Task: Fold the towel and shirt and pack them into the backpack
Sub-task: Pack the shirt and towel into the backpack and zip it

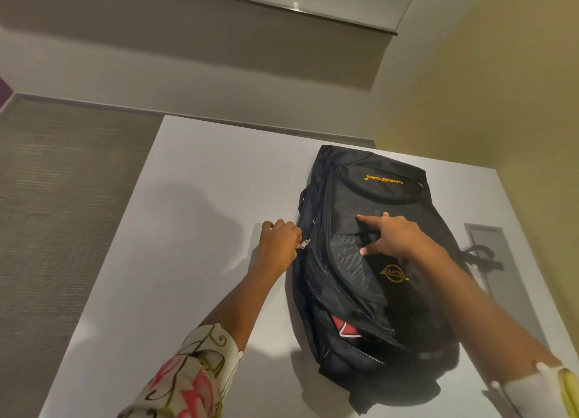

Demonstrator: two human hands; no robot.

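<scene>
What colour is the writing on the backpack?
Orange-yellow writing on the black backpack, seen in the head view.

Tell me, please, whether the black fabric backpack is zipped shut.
Partly open: red-and-white cloth shows through the backpack's near-end gap; the left hand pinches the silver zipper pull.

Matt black cloth backpack (372, 261), metal zipper pull (304, 244)

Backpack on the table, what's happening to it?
A person is working the zipper of the black backpack lying on the white table. Their left hand pinches the zipper pull at the bag's side, while the right hand presses flat on its front. Some red and white fabric shows through the unzipped gap nearer the person.
</scene>
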